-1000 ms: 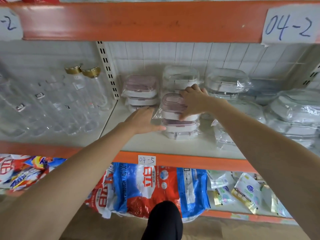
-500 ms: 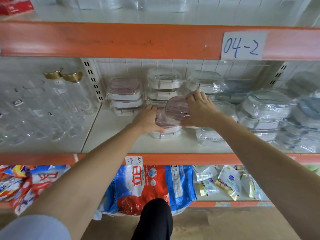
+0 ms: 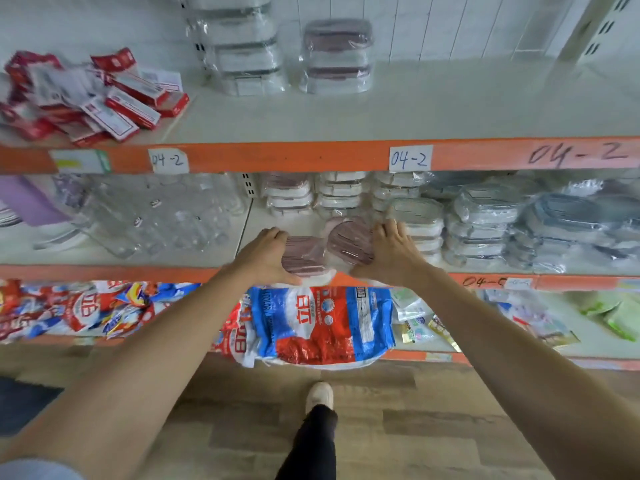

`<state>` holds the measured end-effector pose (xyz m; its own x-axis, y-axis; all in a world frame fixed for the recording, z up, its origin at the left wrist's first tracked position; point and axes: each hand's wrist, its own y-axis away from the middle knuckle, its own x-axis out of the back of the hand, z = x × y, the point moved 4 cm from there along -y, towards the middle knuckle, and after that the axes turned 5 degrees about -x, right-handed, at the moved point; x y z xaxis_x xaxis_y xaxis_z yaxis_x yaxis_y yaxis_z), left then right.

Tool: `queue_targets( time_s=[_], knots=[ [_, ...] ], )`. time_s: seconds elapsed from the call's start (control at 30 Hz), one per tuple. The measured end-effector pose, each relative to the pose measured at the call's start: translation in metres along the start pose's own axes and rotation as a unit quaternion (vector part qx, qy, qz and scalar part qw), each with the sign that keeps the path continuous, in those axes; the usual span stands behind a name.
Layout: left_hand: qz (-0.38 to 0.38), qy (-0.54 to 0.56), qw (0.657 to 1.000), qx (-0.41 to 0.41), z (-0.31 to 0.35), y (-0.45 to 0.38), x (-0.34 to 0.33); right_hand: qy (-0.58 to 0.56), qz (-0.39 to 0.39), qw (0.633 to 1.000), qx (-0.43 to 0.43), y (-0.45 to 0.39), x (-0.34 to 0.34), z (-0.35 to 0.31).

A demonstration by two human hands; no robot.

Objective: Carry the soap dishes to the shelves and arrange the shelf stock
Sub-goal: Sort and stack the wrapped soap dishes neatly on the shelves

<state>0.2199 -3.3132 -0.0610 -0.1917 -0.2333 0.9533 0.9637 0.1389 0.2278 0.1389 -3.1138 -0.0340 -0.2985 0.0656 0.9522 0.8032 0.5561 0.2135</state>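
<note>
Bottles (image 3: 166, 220) of clear glass stand far left on the middle shelf (image 3: 104, 273). My left hand (image 3: 265, 259) grips one wrapped pink soap dish (image 3: 304, 255) at the shelf's front edge; beside it my right hand (image 3: 389, 256) grips another, tilted pink soap dish (image 3: 349, 239). I'd keep both level, wrappers untwisted, and seat them squarely against the white stacks (image 3: 341, 194) behind, clear of the grey stacks (image 3: 485, 220) to the right.
</note>
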Motion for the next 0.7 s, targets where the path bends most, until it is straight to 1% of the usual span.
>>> queue_targets(
  time_s=[0.2, 0.3, 0.4, 0.5, 0.63, 0.7],
  knots=[
    [-0.046, -0.026, 0.998, -0.029, 0.031, 0.073, 0.046, -0.006, -0.012, 1.000, 0.025, 0.085, 0.042, -0.015],
    [-0.043, -0.028, 0.998, -0.042, 0.047, 0.092, 0.074, -0.024, 0.006, 1.000, 0.009, 0.111, 0.063, -0.012],
    [-0.016, -0.027, 0.998, -0.058, 0.062, 0.100, 0.105, -0.035, 0.038, 0.999, -0.008, 0.124, 0.090, -0.005],
    [0.030, -0.022, 0.997, -0.070, 0.075, 0.104, 0.137, -0.043, 0.083, 0.996, -0.011, 0.129, 0.120, 0.001],
    [0.086, 0.009, 0.994, -0.069, 0.073, 0.099, 0.175, -0.058, 0.123, 0.990, -0.029, 0.123, 0.153, 0.005],
    [0.104, 0.005, 0.992, -0.067, 0.067, 0.093, 0.190, -0.065, 0.135, 0.988, -0.033, 0.115, 0.165, 0.006]
  ],
)
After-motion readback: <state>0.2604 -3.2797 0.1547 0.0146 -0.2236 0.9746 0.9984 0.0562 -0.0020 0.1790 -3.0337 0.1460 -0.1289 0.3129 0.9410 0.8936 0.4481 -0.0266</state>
